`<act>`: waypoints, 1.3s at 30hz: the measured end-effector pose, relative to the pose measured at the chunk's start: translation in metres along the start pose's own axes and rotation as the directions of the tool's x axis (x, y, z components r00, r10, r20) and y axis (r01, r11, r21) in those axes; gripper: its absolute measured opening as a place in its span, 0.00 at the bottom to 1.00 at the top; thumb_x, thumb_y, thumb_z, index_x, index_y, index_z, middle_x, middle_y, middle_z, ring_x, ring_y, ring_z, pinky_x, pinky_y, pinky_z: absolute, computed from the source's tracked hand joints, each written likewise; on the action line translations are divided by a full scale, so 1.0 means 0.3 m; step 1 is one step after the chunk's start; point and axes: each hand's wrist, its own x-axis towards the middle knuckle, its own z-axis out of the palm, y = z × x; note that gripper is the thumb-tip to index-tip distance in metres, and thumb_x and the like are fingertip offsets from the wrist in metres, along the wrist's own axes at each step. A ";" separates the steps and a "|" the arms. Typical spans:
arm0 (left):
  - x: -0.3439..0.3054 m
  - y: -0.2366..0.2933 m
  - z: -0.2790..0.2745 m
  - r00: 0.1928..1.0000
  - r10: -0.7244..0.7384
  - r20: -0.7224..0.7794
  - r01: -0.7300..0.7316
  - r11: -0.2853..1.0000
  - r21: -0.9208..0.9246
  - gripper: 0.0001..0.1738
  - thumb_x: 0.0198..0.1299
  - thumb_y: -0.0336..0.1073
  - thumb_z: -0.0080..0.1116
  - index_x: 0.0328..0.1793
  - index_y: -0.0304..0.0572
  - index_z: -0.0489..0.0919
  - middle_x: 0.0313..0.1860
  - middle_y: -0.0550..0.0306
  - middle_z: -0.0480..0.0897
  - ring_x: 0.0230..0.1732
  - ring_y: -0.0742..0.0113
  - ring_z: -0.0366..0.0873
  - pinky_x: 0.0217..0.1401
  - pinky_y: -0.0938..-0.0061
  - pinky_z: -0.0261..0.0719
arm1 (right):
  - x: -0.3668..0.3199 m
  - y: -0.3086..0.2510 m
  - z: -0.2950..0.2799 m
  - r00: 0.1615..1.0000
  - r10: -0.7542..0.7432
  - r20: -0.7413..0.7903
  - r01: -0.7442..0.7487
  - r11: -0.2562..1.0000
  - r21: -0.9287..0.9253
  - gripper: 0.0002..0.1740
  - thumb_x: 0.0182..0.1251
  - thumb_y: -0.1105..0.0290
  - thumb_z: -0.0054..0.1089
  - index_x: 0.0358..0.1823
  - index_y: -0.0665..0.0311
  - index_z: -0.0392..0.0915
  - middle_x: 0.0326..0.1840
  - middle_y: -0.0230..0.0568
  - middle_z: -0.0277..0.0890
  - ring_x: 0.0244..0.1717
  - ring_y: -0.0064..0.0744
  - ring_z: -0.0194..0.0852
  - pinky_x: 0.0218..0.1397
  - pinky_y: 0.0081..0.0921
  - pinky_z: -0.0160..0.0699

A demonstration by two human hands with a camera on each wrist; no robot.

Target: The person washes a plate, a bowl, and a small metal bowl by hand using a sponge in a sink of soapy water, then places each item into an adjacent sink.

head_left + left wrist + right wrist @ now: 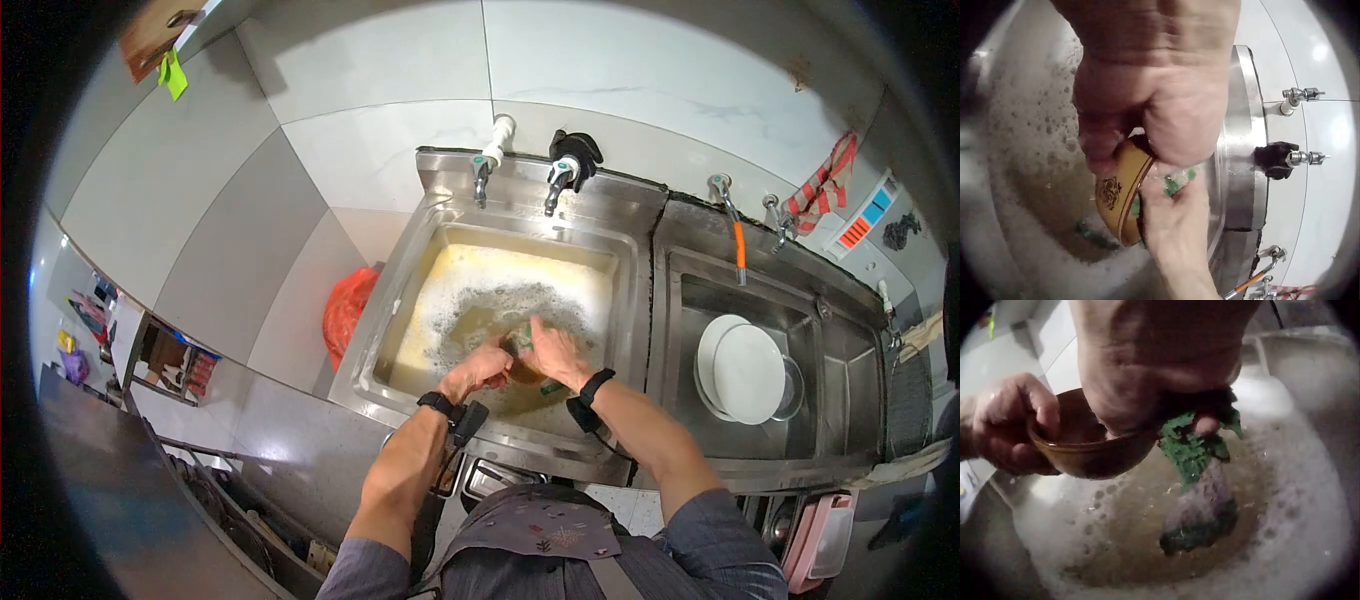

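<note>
My left hand (482, 366) grips the rim of a bowl (1121, 187), thumb inside and fingers outside. The bowl is yellow-brown with a dark printed crest and a brown rim line, and it is tilted over the soapy water. My right hand (556, 352) holds a wet green-and-whitish cloth (1191, 453) against the bowl's near side, its fingertips partly hidden. The cloth's loose end hangs down to the water in the right wrist view. Both hands are over the sink basin (625, 290), which holds cloudy water with white foam.
White plates (750, 375) lie in the second basin at the right. Two taps stand behind the soapy basin, a black glove (575, 148) on one. An orange hose (739, 243) hangs from another tap. A red plastic bag (348, 312) is left of the sink.
</note>
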 end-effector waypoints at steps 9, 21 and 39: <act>0.011 -0.106 -0.093 0.991 -0.121 -0.060 0.113 0.987 -0.115 0.24 0.56 0.25 0.54 0.62 0.33 0.77 0.30 0.43 0.82 0.21 0.52 0.84 0.17 0.62 0.81 | 0.124 0.019 -0.092 0.983 0.182 -0.028 -0.175 0.971 0.165 0.28 0.74 0.57 0.56 0.65 0.70 0.67 0.44 0.65 0.83 0.44 0.60 0.84 0.49 0.53 0.82; 0.062 -0.143 -0.063 0.902 -0.274 -0.335 0.001 0.774 -0.633 0.21 0.66 0.25 0.46 0.64 0.24 0.73 0.47 0.40 0.84 0.25 0.49 0.85 0.19 0.59 0.88 | 0.062 0.050 0.005 0.843 0.247 0.477 -0.536 0.449 0.715 0.22 0.72 0.65 0.59 0.63 0.68 0.75 0.41 0.47 0.84 0.39 0.35 0.79 0.42 0.33 0.79; 0.083 -0.090 0.050 0.942 -0.106 0.318 0.319 0.576 -0.753 0.10 0.71 0.27 0.39 0.48 0.37 0.74 0.30 0.55 0.78 0.13 0.76 0.62 0.13 0.81 0.59 | 0.078 -0.107 -0.159 0.920 0.391 -0.044 -0.218 0.600 0.770 0.23 0.66 0.54 0.60 0.46 0.71 0.80 0.39 0.46 0.84 0.39 0.43 0.83 0.44 0.39 0.80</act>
